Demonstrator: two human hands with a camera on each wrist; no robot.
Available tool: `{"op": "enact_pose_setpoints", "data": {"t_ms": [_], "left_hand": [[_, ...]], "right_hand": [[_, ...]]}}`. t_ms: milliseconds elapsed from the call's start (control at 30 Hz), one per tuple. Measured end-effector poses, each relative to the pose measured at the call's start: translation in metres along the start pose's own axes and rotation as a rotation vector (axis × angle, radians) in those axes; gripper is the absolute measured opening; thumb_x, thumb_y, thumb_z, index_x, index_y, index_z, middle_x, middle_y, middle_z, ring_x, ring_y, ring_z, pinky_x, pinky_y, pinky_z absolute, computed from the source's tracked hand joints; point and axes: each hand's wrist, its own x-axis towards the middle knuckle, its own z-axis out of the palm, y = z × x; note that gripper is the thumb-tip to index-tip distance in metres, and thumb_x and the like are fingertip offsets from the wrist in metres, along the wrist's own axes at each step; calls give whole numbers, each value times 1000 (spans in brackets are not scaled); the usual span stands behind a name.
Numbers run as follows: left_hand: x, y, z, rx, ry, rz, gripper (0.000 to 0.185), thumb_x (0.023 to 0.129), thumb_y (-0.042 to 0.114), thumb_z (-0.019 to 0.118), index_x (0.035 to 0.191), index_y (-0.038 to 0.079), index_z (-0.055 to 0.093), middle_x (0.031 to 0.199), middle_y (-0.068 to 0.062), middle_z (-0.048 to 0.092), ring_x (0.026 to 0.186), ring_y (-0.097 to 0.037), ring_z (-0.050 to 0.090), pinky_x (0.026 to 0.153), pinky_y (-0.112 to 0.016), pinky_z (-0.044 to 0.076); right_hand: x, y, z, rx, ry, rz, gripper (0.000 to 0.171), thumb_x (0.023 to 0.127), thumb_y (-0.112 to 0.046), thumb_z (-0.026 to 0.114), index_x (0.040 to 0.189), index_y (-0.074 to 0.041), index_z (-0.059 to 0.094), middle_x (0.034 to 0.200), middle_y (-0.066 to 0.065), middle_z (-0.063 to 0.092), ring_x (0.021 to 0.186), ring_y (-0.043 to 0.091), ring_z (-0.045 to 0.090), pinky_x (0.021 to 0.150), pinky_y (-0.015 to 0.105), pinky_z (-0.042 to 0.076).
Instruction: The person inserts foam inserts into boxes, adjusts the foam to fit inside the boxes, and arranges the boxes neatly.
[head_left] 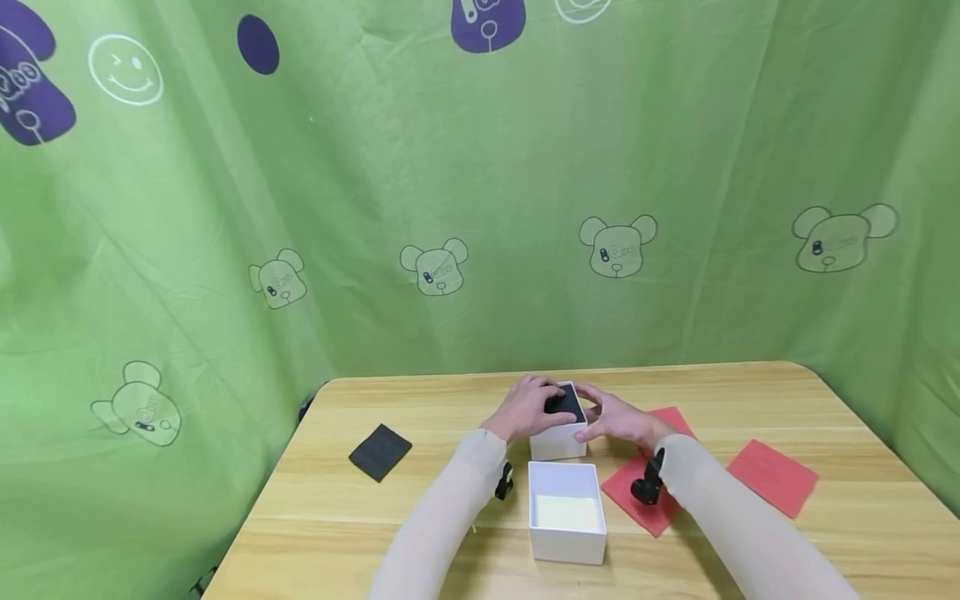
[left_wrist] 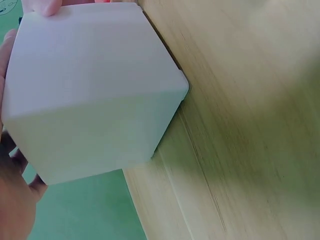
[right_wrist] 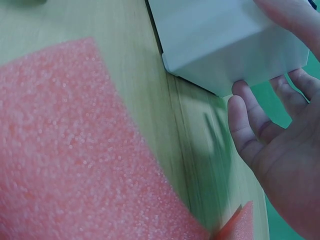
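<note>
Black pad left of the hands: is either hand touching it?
No. The black pad lies alone, apart from both hands at the white box.
</note>
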Motion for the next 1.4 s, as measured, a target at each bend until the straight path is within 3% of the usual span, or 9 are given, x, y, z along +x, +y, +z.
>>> {"op": "enact_pose_setpoints", "data": {"t_ms": [133, 400, 700, 1000, 1400], "left_hand": [[1, 2, 2, 33, 3, -20, 60, 84, 62, 56, 127, 21, 61, 130, 3, 54, 120, -16, 43, 99, -31, 37], [3, 2, 2, 45, 17, -19, 55, 86, 60, 55, 125, 21, 62, 130, 2, 54, 119, -16, 44, 100, -31, 36], [-4, -9, 1, -7, -4, 36, 47, 89, 51, 58, 124, 21, 63, 129, 2, 55, 121, -15, 45, 105, -32, 33], [-9, -16, -7, -62, -13, 7, 51, 85, 52, 64, 125, 20, 63, 130, 2, 55, 121, -14, 46, 105, -31, 33], [-16, -27, -17, -72, -8, 14, 48, 82, 44, 71, 121, 16, 64, 122, 1, 60, 112, -13, 53, 99, -26, 40]], "right_hand": [[1, 0, 2, 6, -15, -9, 104, 75, -7, 79, 149, 3, 7, 151, 28, 14, 119, 40, 47, 100, 51, 38], [1, -2, 0, -3, 0, 10, 104, 75, -8, 79, 149, 3, 7, 151, 28, 16, 119, 39, 47, 105, 60, 26], [2, 2, 1, 12, -6, 9, 106, 75, -9, 79, 149, 3, 4, 151, 29, 14, 120, 40, 47, 102, 52, 36], [2, 0, 0, 64, -13, -10, 106, 74, -6, 79, 149, 3, 5, 149, 31, 15, 119, 43, 45, 97, 47, 43], [1, -1, -1, 40, 4, 13, 107, 74, -8, 80, 149, 4, 4, 152, 29, 10, 124, 46, 40, 104, 58, 28]]}}
